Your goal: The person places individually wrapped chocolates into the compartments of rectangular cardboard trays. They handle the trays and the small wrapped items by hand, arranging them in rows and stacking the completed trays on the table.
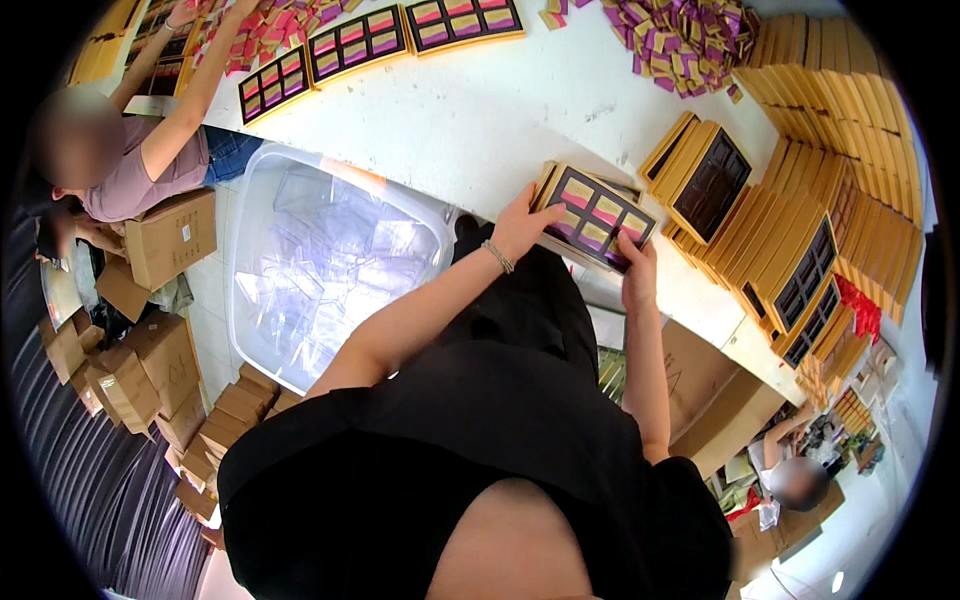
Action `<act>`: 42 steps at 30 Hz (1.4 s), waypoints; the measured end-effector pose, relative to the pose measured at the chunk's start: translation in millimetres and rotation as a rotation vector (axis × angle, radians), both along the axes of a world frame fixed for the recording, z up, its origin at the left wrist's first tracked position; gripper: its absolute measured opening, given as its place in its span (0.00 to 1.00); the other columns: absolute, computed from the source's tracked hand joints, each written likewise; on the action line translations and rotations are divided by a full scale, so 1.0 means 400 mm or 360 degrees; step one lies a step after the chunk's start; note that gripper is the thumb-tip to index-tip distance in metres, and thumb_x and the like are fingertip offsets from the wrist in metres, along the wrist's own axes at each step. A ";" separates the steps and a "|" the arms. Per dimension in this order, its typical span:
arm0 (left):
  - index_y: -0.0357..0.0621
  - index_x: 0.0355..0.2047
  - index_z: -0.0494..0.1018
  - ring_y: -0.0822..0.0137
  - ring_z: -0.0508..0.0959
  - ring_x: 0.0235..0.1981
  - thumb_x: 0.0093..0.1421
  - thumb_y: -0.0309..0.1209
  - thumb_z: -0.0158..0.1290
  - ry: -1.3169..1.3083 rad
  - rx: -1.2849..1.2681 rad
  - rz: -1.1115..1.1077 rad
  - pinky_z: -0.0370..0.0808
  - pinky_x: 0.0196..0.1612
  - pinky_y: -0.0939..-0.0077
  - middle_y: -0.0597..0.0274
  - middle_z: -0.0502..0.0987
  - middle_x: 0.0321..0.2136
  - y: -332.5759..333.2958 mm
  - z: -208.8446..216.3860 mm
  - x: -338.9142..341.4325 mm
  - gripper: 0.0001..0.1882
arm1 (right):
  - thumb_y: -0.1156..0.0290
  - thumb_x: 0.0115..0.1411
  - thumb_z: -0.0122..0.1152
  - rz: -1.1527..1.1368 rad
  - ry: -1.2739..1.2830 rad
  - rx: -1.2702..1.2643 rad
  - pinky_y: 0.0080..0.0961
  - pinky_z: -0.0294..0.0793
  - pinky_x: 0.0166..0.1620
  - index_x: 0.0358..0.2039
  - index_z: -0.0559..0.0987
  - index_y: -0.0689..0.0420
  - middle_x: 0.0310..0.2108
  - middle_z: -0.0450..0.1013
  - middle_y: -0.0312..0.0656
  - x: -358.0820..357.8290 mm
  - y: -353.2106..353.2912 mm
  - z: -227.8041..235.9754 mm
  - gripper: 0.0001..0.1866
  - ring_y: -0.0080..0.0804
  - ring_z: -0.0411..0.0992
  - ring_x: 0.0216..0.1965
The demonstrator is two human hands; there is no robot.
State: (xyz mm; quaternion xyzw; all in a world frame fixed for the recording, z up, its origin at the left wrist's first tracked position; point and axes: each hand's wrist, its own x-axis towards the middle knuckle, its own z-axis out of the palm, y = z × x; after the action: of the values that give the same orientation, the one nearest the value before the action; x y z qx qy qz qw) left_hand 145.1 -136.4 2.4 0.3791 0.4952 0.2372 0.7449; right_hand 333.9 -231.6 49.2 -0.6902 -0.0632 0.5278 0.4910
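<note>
Both my hands hold a gold-edged box [600,213] by its two ends, at the front edge of the white table. Its black divided insert carries several small rectangular pieces wrapped in pink, gold and purple. My left hand [524,226] is closed round the left end, thumb over the top edge. At the right end my right hand [638,272] grips the box, with fingertips over its lower right pieces. Another gold edge shows directly beneath this box; I cannot tell whether it is a second box.
Stacked gold boxes with dark inserts [712,182] stand to the right. Across the white table [480,120] are filled boxes [357,45] and a heap of wrapped pieces [682,45]. A clear plastic bin [237,290] with transparent sheets stands left. Co-workers [160,165] are at far left and lower right.
</note>
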 end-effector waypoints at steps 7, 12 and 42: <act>0.35 0.47 0.75 0.52 0.75 0.50 0.47 0.54 0.59 0.0685 0.0835 -0.0461 0.70 0.54 0.69 0.44 0.75 0.48 0.404 0.062 0.170 0.37 | 0.59 0.64 0.57 -0.0468 0.0163 0.0238 0.25 0.67 0.52 0.56 0.67 0.61 0.52 0.69 0.39 -0.081 0.182 -0.066 0.25 0.27 0.68 0.50; 0.40 0.60 0.63 0.52 0.64 0.62 0.50 0.62 0.54 0.1049 0.1195 -0.0340 0.56 0.62 0.44 0.48 0.64 0.61 0.509 0.061 0.238 0.46 | 0.56 0.63 0.59 -0.0895 0.0417 -0.0203 0.32 0.67 0.54 0.59 0.61 0.62 0.57 0.62 0.45 -0.086 0.203 -0.041 0.32 0.36 0.66 0.54; 0.47 0.63 0.56 0.66 0.62 0.62 0.38 0.47 0.69 0.2218 0.1403 -0.1059 0.49 0.56 0.17 0.65 0.64 0.58 0.586 0.025 -0.236 0.54 | 0.65 0.41 0.71 0.2579 -0.2263 0.0764 0.72 0.50 0.58 0.63 0.59 0.56 0.58 0.59 0.45 -0.361 0.384 -0.037 0.48 0.45 0.57 0.61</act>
State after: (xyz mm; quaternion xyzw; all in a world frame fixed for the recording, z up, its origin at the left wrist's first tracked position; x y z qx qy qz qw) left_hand 50.6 97.9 12.3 0.8138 0.5639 -0.1071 0.0910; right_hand 189.4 -77.8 34.2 -0.4772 -0.8654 0.1500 -0.0274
